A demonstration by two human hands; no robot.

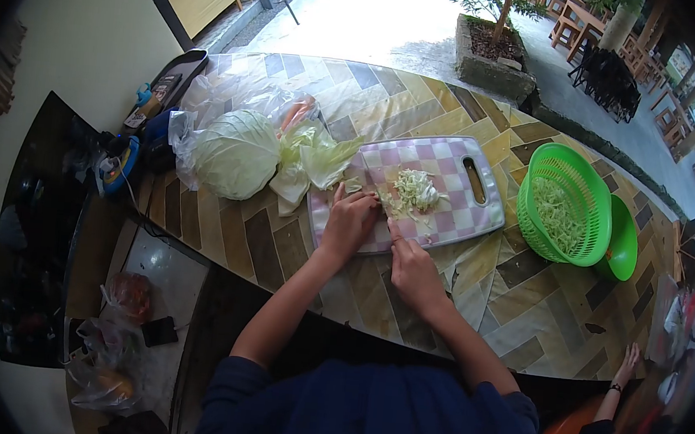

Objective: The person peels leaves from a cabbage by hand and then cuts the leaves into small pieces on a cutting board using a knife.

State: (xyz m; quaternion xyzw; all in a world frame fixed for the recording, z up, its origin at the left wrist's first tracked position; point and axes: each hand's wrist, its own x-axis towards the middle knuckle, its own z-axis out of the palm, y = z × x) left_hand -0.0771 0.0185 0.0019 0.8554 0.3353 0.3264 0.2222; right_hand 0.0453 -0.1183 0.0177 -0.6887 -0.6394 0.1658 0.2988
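On a pink-and-white checked cutting board [481, 204], my left hand [351, 219] presses bent fingers down on a piece of cabbage, mostly hidden under them. My right hand [415, 271] is closed round a knife; its thin blade [373, 178] points away from me, close beside the left fingertips. Shredded cabbage [416, 192] lies in a small heap just right of the blade. Left of the board are loose cabbage leaves [324, 157] and a large cabbage head [237, 155], resting partly on a clear plastic bag [185, 137].
A green basket [597, 226] with shredded cabbage [560, 219] stands right of the board, against a green bowl [625, 241]. A dark tray [178, 74] sits at the far left. Another person's hand [627, 365] touches the table's right edge. Plastic bags [107, 361] lie on a lower shelf.
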